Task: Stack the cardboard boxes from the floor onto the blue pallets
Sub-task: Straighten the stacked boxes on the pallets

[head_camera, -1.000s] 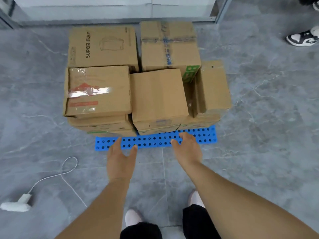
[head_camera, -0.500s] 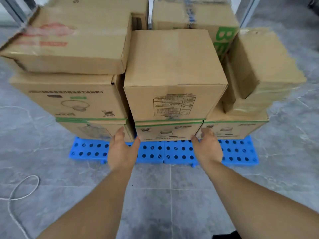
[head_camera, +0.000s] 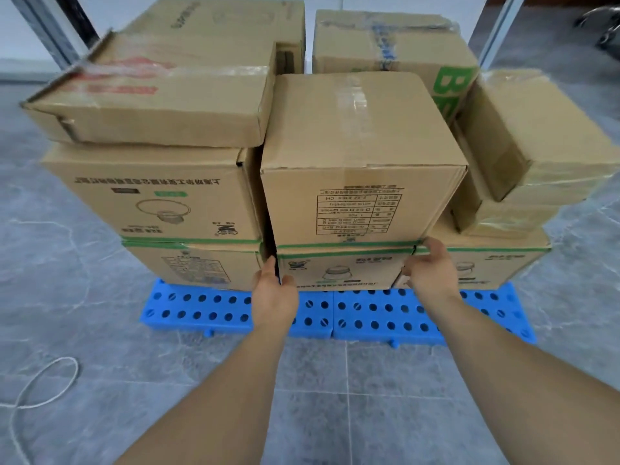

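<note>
Both hands now on bottom middle box, left hand and right hand fingers seemingly clamped on its sides

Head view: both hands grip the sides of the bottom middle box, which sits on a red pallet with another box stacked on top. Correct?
Not quite: the pallet is blue, not red, as the head view shows. The rest holds: the left hand and right hand grip the sides of the bottom middle box, and another box is stacked on it.

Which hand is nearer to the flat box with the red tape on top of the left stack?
Left. The left hand grips the bottom middle box's left edge, below the flat red-taped box. The right hand is at that box's far edge, farther right.
</note>
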### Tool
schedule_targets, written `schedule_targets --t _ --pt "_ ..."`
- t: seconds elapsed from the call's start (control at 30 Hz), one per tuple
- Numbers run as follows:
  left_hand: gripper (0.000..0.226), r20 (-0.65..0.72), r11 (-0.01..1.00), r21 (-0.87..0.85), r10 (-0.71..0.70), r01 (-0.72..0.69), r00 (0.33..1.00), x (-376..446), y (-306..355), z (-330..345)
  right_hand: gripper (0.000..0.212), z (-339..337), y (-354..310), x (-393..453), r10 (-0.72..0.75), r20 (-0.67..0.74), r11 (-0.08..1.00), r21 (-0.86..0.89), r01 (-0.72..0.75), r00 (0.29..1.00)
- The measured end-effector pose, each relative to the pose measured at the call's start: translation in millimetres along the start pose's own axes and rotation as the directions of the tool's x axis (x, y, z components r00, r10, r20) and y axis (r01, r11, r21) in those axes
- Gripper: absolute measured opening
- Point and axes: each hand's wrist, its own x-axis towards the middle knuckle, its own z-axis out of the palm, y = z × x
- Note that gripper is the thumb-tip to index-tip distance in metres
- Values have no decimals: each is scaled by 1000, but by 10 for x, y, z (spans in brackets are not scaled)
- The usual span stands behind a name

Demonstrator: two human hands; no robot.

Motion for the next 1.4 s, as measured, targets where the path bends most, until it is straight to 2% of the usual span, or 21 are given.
schedule_targets --t 0.2,0.4,0.6,0.7,0.77,0.87,0.93,1.03,1.13,1.23,1.33,1.4 --pt "59 105 967 -195 -143 161 984 65 9 -20 43 143 -34 -17 40 45 991 127 -46 998" --pt "62 128 951 -245 -162 190 978 129 81 -15 41 215 -6 8 -11 -49 1000 -7 11 999" --pt "62 89 945 -265 -172 190 981 141 97 -59 22 213 4 -5 -9 -6 1000 27 9 1000" --pt "54 66 942 -292 -151 164 986 158 99 -72 18 201 9 -19 -21 -19 1000 7 21 1000" --pt "47 1 944 -302 -140 134 990 151 89 -85 15 189 20 -30 -61 -40 998 -32 60 997" --pt "34 -192 991 -134 -41 15 981 131 67 -142 19 150 41 -45 -165 -78 984 -84 158 983" --pt "31 -249 993 -106 29 -57 968 131 73 -172 28 120 35 -45 -226 -87 973 -77 220 970" --pt "38 -255 984 -142 69 -108 964 122 86 -205 31 86 24 -13 -276 -64 961 -43 274 959" --pt "45 -243 980 -131 117 -152 963 87 78 -208 18 68 47 29 -301 -50 953 -62 298 952" --pt "51 -215 978 -127 138 -167 967 72 94 -168 22 63 82 62 -288 -80 956 -84 282 954" --pt "54 -162 962 -233 104 -141 981 78 127 -139 27 64 80 86 -291 -94 954 -98 282 952" --pt "51 -134 946 -297 91 -128 987 95 141 -155 22 68 70 91 -296 -91 951 -119 285 951"
